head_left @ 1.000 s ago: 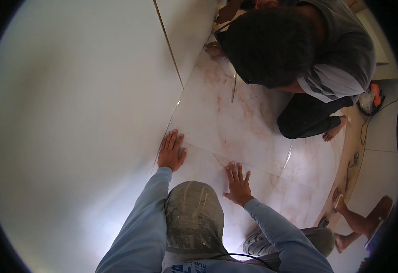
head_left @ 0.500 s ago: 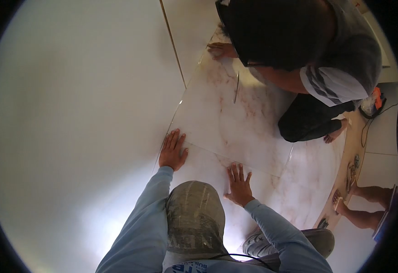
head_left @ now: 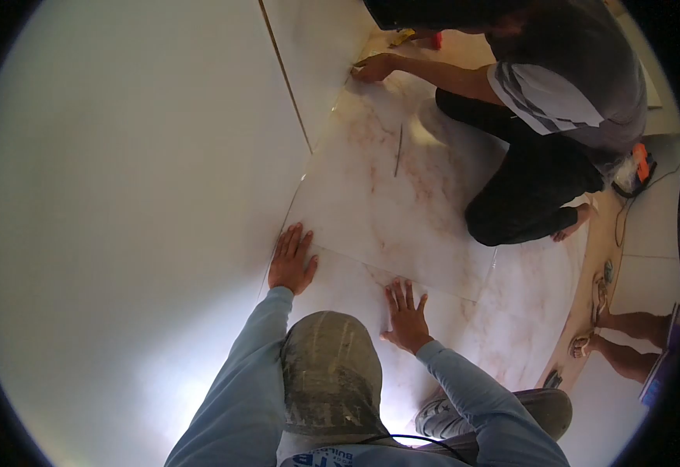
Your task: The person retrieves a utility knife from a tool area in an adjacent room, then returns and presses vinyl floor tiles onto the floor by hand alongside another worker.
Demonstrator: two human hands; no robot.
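Observation:
My left hand (head_left: 293, 259) lies flat with fingers spread on the marble-look floor tile, at the edge where it meets the white wall (head_left: 122, 194). Palm down, my right hand (head_left: 407, 319) presses on the same tile near a thin joint line, its fingers apart. Neither hand holds anything. Beyond the joint is another pink-veined tile (head_left: 383, 206), with a thin dark rod (head_left: 398, 150) lying on it. My dusty knee (head_left: 332, 373) is between my forearms.
A co-worker (head_left: 558, 148) kneels on the far tile, one hand (head_left: 373, 68) at the wall corner. A yellow tool (head_left: 402, 36) is near them. Another person's legs (head_left: 628, 354) stand at right, below an orange object (head_left: 642, 162) with a cord. The wall has a dark vertical gap (head_left: 285, 74).
The co-worker has raised their head and shifted back, and their hand at the corner now has its fingers drawn in. The standing person's near foot has moved slightly. My hands stay put.

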